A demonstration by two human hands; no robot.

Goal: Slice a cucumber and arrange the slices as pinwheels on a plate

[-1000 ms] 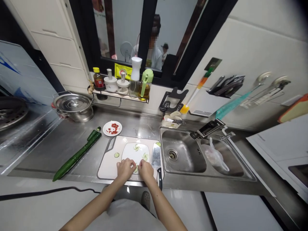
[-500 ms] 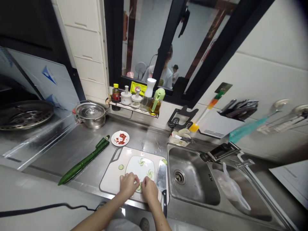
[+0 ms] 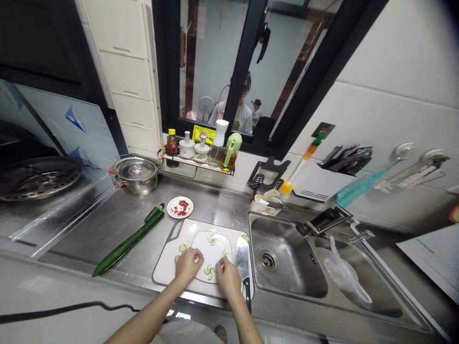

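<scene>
A white square plate point(image 3: 199, 239) lies on a pale cutting board point(image 3: 165, 263). Thin cucumber slices form pinwheels on it: one at the back point(image 3: 212, 240), one at the right partly covered by my fingers, and one in front point(image 3: 209, 272). My left hand point(image 3: 188, 265) is over the plate's left edge, fingers curled with thumb and forefinger together. Close to the right pinwheel, my right hand point(image 3: 228, 277) has its fingertips pinched. Whatever either hand may hold is hidden. Cucumber rounds point(image 3: 182, 248) sit left of the plate. A kitchen knife point(image 3: 242, 260) rests along the board's right side.
Left of the board lie a long cucumber point(image 3: 125, 246) and a small plate point(image 3: 180, 215) bearing red bits. A lidded pot point(image 3: 138, 177) stands behind. On the right is a double sink point(image 3: 287, 282); a condiment rack point(image 3: 201, 164) hangs below the window.
My hands have moved apart, left hand leftward and right hand rightward, uncovering the front pinwheel. The view has shifted slightly.
</scene>
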